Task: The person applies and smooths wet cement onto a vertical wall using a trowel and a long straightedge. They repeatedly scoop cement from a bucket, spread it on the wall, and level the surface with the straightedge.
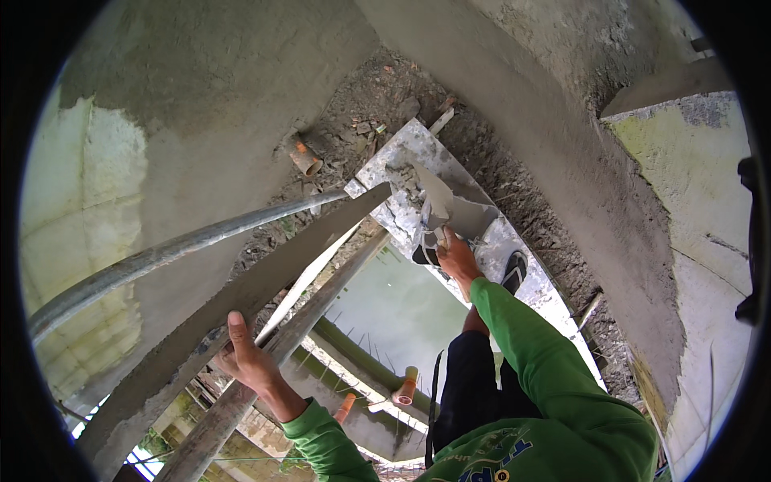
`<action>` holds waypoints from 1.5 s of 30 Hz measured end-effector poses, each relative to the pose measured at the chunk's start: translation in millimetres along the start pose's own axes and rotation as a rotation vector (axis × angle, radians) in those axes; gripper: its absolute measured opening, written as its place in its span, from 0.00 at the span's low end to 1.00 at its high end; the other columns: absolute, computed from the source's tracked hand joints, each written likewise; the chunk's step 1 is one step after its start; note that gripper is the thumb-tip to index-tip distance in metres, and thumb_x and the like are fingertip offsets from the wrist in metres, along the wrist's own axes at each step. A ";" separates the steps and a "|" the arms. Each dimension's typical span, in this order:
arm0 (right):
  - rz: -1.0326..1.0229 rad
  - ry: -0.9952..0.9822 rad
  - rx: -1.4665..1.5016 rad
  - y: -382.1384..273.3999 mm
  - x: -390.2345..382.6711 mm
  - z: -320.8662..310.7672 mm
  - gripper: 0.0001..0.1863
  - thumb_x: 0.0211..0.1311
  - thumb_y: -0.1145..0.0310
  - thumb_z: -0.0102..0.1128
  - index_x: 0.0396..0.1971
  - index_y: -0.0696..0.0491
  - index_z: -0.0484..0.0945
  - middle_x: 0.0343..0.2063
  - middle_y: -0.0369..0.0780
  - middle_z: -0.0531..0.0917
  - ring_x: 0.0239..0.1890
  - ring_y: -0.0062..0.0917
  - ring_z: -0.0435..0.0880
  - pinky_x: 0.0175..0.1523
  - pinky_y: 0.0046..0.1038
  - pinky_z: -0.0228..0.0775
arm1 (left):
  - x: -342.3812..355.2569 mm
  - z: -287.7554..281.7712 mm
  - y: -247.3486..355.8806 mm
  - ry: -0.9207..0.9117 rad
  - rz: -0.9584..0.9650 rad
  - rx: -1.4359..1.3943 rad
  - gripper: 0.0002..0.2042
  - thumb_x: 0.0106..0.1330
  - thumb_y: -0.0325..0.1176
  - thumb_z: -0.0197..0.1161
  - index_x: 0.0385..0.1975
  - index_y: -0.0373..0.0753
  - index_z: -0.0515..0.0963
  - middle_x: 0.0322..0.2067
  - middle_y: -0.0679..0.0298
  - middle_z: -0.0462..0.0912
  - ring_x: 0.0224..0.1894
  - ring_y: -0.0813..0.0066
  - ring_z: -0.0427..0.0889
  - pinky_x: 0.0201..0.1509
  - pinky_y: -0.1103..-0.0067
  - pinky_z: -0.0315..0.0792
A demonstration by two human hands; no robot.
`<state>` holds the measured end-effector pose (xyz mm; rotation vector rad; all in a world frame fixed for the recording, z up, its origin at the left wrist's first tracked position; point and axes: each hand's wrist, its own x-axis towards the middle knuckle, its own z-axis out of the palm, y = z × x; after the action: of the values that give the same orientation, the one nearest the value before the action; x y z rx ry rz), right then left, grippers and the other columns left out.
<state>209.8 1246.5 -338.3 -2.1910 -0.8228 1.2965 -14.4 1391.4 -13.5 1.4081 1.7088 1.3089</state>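
My left hand (247,363) grips the lower part of a long, flat board (301,253) smeared with grey mortar, its thumb pointing up. The board slants from the lower left to a plank platform in the middle. Over that platform my right hand (456,255) is closed at the near edge of a grey flat-sided thing (474,218) with thin walls. Its kind I cannot make out, and my fingers are partly hidden. Wet mortar (404,183) lies in a lump beside it. My sandalled feet stand close to the right hand.
The mortar-spotted platform (544,293) spans a drop with greenish water (384,301) below. A curved grey pole (189,245) and a round wooden pole (321,297) flank the board. Plastered walls (554,136) rise on both sides. An orange pipe stub (306,159) sticks out near rubble.
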 end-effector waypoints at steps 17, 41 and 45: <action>-0.621 -0.172 -0.109 -45.6 -154.4 -89.7 0.28 0.56 0.69 0.59 0.58 0.55 0.66 0.33 0.44 0.79 0.32 0.39 0.80 0.37 0.36 0.71 | -9.0 -18.2 -36.2 -0.515 0.235 -0.113 0.17 0.67 0.47 0.57 0.38 0.39 0.65 0.44 0.50 0.74 0.54 0.56 0.73 0.60 0.61 0.65; -0.591 -0.100 0.102 -66.3 -89.7 -44.2 0.28 0.58 0.69 0.56 0.60 0.56 0.62 0.39 0.50 0.79 0.36 0.45 0.81 0.37 0.39 0.75 | -9.2 6.1 -22.0 -0.079 -0.118 -0.336 0.19 0.50 0.15 0.49 0.43 0.39 0.66 0.44 0.54 0.75 0.53 0.59 0.76 0.54 0.64 0.78; -0.720 -0.349 0.058 -142.9 -177.5 -86.1 0.29 0.53 0.68 0.59 0.58 0.54 0.64 0.26 0.40 0.74 0.25 0.34 0.79 0.27 0.34 0.71 | -13.5 16.8 -20.2 0.046 -0.144 -0.285 0.18 0.51 0.15 0.49 0.42 0.39 0.66 0.43 0.56 0.76 0.49 0.62 0.77 0.53 0.62 0.77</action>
<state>182.6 1218.0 -97.9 -1.4041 -1.5044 1.2873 -3.8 1384.7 -40.3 1.0806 1.5487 1.4468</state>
